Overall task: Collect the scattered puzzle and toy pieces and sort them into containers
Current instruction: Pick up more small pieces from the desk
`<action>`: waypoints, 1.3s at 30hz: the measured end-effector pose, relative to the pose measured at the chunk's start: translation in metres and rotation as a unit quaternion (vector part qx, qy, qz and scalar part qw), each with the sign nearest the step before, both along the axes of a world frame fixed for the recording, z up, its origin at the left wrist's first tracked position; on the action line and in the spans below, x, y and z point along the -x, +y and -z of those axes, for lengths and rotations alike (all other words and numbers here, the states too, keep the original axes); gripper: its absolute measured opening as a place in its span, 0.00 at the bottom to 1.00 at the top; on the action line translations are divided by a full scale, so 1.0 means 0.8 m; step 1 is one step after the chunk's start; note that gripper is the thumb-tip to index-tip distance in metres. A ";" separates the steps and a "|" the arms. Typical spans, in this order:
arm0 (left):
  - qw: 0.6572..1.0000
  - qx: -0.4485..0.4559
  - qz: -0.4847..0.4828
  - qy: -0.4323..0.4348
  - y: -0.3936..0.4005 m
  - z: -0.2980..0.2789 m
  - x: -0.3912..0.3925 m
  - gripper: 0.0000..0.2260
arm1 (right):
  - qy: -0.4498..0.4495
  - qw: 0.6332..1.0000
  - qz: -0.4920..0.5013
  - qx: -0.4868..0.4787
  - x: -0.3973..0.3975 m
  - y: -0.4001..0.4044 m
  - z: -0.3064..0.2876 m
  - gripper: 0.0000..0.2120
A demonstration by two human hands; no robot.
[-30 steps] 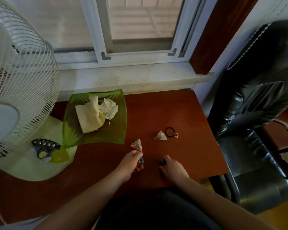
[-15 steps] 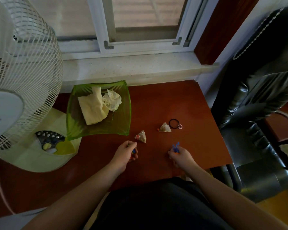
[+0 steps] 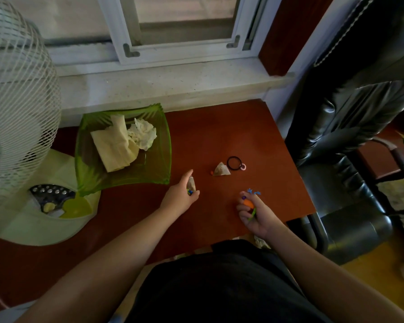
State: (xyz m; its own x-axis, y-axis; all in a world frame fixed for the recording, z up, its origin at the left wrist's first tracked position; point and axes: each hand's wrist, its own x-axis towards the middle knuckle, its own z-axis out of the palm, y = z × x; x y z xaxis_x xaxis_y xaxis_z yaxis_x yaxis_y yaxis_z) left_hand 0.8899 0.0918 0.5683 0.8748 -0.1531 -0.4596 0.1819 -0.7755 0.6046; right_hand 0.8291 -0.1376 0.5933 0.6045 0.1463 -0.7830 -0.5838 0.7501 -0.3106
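A person stands over a reddish-brown wooden table [image 3: 219, 127], gathering small toys. The left hand [image 3: 180, 199] is curled around a pale triangular piece and a few small coloured bits, index finger extended toward the translucent green square dish [image 3: 161, 145], which holds only folded cream cloth and crumpled tissue. The right hand [image 3: 254, 210], loosely closed, grips several small plastic pieces in orange, blue, purple and green [image 3: 250, 201]. Left on the table: another pale triangular piece [image 3: 221, 170] with a tiny red bit beside it, touching a black hair band [image 3: 234, 162]. Sorting appears barely begun; no toys visibly rest in a container yet.
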 end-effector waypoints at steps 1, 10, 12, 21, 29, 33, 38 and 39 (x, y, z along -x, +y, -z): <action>1.000 -0.024 0.003 0.007 -0.003 0.000 -0.004 0.27 | -0.006 1.000 0.004 0.000 0.002 -0.001 -0.004 0.04; 0.998 -0.030 -0.034 0.038 -0.009 0.004 -0.013 0.08 | -0.019 0.999 0.050 -0.006 0.034 -0.009 -0.017 0.04; 0.998 -0.001 -0.045 0.047 -0.005 0.004 -0.013 0.08 | -0.015 0.998 0.067 -0.011 0.042 -0.007 -0.016 0.05; 0.930 0.265 -0.189 0.171 0.016 -0.003 0.001 0.08 | -0.033 0.993 0.114 0.014 0.072 -0.015 -0.025 0.07; 0.878 0.370 -0.206 0.225 -0.016 -0.030 0.034 0.04 | -0.066 0.981 0.185 -0.004 0.119 -0.050 -0.038 0.07; 0.874 0.400 -0.158 0.228 -0.071 -0.059 0.064 0.07 | -0.097 0.971 0.218 -0.030 0.173 -0.084 -0.045 0.06; 0.880 0.398 -0.078 0.247 -0.160 -0.085 0.132 0.08 | -0.101 0.952 0.290 -0.018 0.284 -0.143 -0.054 0.06; 0.881 0.395 -0.057 0.254 -0.179 -0.088 0.150 0.09 | -0.099 0.946 0.310 -0.016 0.311 -0.156 -0.056 0.06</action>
